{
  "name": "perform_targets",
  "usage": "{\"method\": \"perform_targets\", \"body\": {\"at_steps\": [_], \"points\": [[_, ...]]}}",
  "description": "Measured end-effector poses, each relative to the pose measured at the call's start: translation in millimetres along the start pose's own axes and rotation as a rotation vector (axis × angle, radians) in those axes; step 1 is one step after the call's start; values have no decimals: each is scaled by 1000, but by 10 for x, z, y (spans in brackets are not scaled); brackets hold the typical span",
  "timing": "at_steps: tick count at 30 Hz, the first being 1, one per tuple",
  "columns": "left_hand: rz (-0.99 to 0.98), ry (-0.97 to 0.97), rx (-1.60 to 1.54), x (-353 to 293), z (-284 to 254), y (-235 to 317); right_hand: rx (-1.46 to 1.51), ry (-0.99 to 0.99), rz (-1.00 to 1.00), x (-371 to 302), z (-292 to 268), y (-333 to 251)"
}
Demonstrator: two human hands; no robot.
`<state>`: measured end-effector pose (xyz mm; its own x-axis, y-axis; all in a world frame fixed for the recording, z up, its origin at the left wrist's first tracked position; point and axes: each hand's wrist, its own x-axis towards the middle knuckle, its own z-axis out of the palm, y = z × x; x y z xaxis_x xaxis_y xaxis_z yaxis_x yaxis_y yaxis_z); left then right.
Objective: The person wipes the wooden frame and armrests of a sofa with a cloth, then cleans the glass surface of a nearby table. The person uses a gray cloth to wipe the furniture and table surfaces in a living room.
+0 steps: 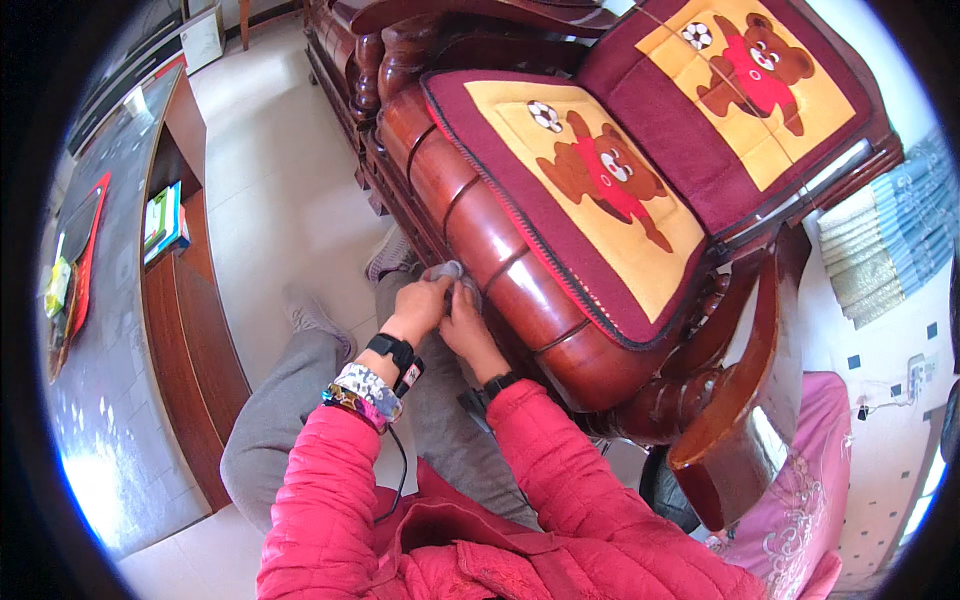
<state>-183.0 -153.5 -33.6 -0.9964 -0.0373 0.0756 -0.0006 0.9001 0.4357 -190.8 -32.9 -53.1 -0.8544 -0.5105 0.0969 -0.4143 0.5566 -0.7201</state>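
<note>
My left hand (421,303) and my right hand (466,328) meet low in front of the seat, fingers closed. Between them is a small, bunched grey cloth (449,270), gripped from both sides; its exact kind is too small to tell. It sits close to the rounded front edge of a polished red-brown wooden sofa (500,250). On the sofa lies a maroon and yellow seat cushion (590,170) with a bear and a ball on it. My grey-trousered legs (290,410) are below my arms.
At the left stands a dark-topped low table (120,330) with books (165,222) on its shelf. A matching back cushion (755,80) leans on the sofa. The curved wooden armrest (740,400) is at my right, beside a pink cloth (800,500). A cable (402,470) hangs from my left wrist.
</note>
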Motion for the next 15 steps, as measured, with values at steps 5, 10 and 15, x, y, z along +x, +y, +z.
{"method": "perform_targets", "body": {"at_steps": [5, 10, 15], "points": [[-29, -5, -16, 48, 86, 83, 125, -41, 4, 12, -45, 37], [89, -40, -69, -345, 410, 482, 57, 17, -45, -658, -233, 205], [170, -118, -128, -817, 570, 1010, 18, 24, 76, -1452, -485, 263]]}}
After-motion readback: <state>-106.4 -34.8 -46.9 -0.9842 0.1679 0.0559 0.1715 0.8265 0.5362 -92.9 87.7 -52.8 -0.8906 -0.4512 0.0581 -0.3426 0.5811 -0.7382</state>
